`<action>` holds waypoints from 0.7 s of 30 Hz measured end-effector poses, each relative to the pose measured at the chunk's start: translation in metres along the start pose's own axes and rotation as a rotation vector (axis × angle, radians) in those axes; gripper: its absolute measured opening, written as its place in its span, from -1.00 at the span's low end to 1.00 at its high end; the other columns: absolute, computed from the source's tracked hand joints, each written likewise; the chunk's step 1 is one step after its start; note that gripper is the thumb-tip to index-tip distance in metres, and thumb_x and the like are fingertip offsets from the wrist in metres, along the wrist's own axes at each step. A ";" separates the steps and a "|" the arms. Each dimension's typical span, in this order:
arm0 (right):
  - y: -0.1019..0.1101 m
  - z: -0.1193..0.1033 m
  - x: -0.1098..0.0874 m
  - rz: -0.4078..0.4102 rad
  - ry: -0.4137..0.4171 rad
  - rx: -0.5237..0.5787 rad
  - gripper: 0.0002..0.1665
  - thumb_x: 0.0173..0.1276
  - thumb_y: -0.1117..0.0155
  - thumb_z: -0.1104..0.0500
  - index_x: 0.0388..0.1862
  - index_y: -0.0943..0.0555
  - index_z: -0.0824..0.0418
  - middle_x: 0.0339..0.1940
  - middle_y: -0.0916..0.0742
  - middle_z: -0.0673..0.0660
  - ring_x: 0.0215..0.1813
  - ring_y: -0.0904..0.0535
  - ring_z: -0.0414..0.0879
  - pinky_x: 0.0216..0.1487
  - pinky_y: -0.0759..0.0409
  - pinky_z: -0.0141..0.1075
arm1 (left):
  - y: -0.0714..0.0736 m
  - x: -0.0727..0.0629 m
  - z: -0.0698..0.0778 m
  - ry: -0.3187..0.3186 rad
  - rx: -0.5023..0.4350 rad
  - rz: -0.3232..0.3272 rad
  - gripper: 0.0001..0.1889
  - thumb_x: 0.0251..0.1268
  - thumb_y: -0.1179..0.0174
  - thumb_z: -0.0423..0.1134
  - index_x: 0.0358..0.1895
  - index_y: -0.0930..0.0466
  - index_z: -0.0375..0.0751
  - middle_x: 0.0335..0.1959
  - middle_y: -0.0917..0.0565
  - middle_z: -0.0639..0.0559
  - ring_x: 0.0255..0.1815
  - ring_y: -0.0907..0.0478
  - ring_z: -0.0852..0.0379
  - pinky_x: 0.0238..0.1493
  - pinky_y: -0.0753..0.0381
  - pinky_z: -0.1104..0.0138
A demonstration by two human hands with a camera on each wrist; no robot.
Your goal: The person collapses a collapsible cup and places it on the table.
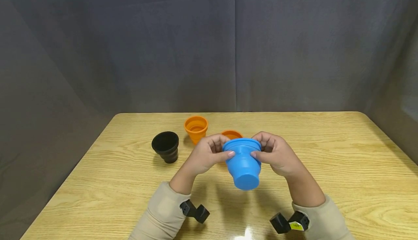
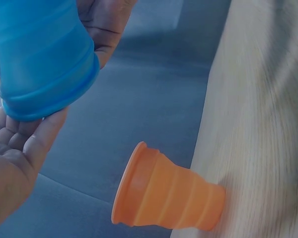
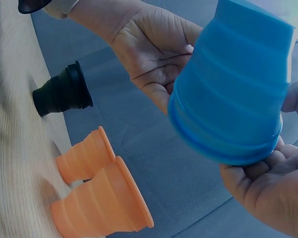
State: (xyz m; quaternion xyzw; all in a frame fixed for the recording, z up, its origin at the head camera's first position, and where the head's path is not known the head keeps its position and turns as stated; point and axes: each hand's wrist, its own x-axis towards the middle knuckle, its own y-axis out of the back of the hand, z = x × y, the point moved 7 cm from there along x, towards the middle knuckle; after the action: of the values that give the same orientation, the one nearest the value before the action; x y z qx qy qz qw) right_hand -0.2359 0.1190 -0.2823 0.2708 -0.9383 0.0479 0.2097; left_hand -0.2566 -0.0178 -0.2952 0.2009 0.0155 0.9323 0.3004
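A blue ribbed collapsible cup [image 1: 243,165] is held up above the table between both hands, tilted so its flat base points toward me and down. My left hand [image 1: 208,153] pinches the rim on the left, thumb on the outer wall. On the opposite side my right hand [image 1: 277,153] grips the same rim, thumb also outside. Ribs run round the cup's wall in the right wrist view, where the blue cup [image 3: 233,84] fills the upper right. The inside of the cup is hidden.
Behind the hands stand an orange cup [image 1: 196,129] and a second orange cup [image 1: 232,134], partly covered by the blue one. A black cup [image 1: 166,146] stands left of them. All are upright on the wooden table [image 1: 98,182], with grey cloth [image 1: 163,51] behind.
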 end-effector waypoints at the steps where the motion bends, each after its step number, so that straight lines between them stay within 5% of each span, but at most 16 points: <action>1: 0.000 0.000 0.000 0.004 0.001 -0.001 -0.81 0.14 -0.07 0.47 -0.36 -0.48 0.21 -0.47 -0.56 0.01 -0.45 -0.48 -0.21 -0.43 -0.53 -0.37 | 0.000 0.000 0.001 -0.001 0.002 0.000 -0.72 0.06 -0.19 -0.27 -0.28 -0.43 -0.47 -0.49 -0.50 0.00 -0.50 -0.41 0.17 -0.44 -0.49 0.34; 14: 0.002 -0.002 0.001 0.070 0.016 0.016 -0.78 0.15 -0.03 0.48 -0.37 -0.50 0.19 -0.49 -0.58 -0.02 -0.45 -0.47 -0.23 -0.43 -0.51 -0.41 | 0.000 0.003 0.000 0.019 0.010 0.062 -0.83 0.08 -0.11 -0.47 -0.28 -0.42 -0.52 -0.49 -0.49 0.00 -0.52 -0.39 0.19 -0.46 -0.45 0.42; 21: 0.005 -0.002 0.002 0.138 0.013 0.018 -0.78 0.18 -0.04 0.44 -0.36 -0.53 0.16 -0.51 -0.57 -0.04 -0.45 -0.45 -0.25 -0.43 -0.48 -0.44 | 0.002 0.003 -0.003 0.038 0.048 0.111 -0.78 0.14 -0.10 -0.36 -0.21 -0.45 -0.47 -0.43 -0.52 -0.07 -0.48 -0.43 0.19 -0.44 -0.48 0.40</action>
State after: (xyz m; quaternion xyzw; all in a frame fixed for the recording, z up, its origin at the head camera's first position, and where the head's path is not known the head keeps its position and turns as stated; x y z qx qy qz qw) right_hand -0.2393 0.1228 -0.2796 0.2072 -0.9528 0.0727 0.2096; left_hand -0.2611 -0.0172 -0.2967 0.1910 0.0323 0.9505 0.2428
